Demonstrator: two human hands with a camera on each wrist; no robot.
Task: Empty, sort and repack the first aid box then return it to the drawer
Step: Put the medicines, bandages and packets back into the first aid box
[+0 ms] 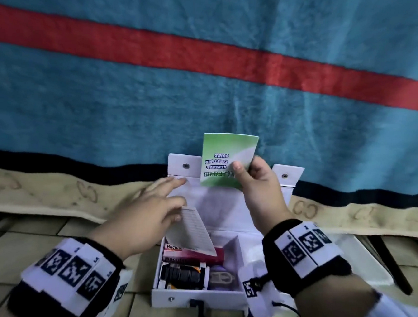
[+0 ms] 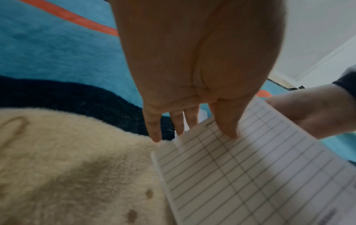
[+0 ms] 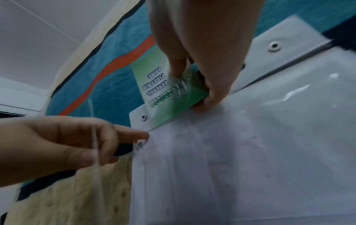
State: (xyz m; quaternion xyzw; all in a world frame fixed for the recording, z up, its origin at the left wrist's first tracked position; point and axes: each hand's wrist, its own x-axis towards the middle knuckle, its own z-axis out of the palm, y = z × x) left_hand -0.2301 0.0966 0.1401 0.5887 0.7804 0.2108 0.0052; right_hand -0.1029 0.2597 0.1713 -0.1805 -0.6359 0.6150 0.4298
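Observation:
The white first aid box stands open on the floor, its lid leaning back against the bed cover. My right hand pinches a green first aid guide booklet in front of the lid's top edge; the right wrist view shows the booklet under my thumb. My left hand pinches a lined sheet between thumb and fingers, index fingertip touching the lid's left corner. The sheet hangs over the box. Inside lie a pink medicine carton, a black item and a purple item.
A blue blanket with a red stripe and a cream fleece edge hang behind the box. The floor is tiled. A white plastic piece and a dark bar lie at the right. The box's black handle faces me.

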